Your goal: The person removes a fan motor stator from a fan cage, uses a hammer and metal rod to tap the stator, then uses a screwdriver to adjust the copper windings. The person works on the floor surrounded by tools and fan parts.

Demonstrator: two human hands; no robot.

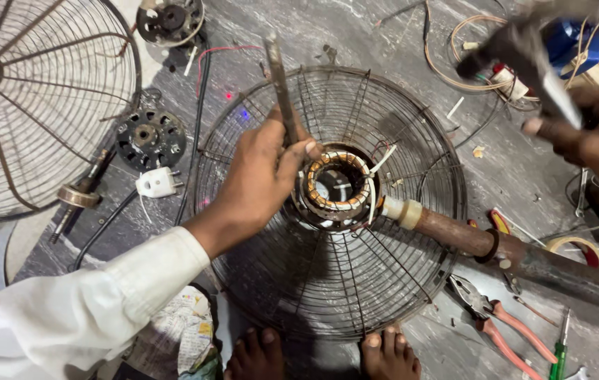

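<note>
Head view: the left hand (260,169) grips a flat metal rod (279,84) over the rusty wire fan guard (327,281); the right hand (595,134) clutches a blurred dark tool (517,49); red-handled pliers (503,327) lie nearby.

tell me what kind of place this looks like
Probably a small fan repair spot, worked on the floor. The left hand holds a metal tool against a bare motor winding in a wire fan guard. The right hand swings a blurred tool. Pliers lie nearby.

Left hand (264,165) holds a metal rod (279,84) against the motor stator (338,186) in a wire fan guard (412,127)
</note>
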